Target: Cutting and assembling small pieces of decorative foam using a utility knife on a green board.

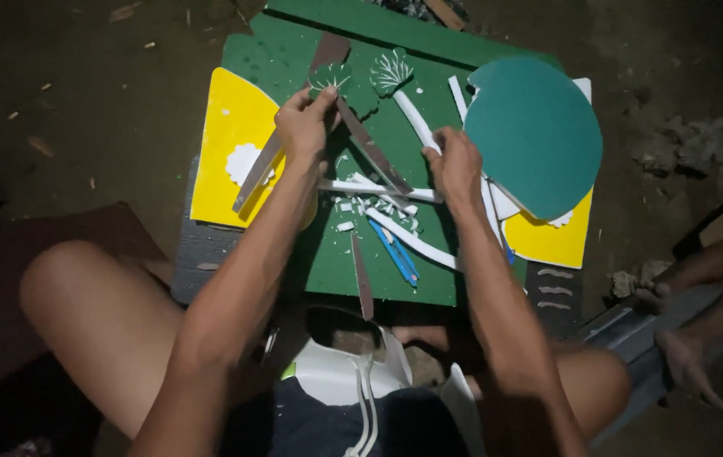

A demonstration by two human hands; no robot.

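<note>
Left grip (304, 121) is closed: I see the fingers pinching a small green leaf cutout (330, 78) at its lower edge, above the green board (395, 161) on the bench. Right grip (455, 165) is curled shut around a white strip (416, 118) that runs up to a second leaf shape (391, 70). What lies under the right palm I cannot see. Blue scissors (395, 252) lie near, among white scraps (370, 207).

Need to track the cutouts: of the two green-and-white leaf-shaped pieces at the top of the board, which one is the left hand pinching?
The left hand pinches the darker leaf cutout, directly above its fingertips. The whiter leaf cutout lies untouched to its right on the green board.
</note>
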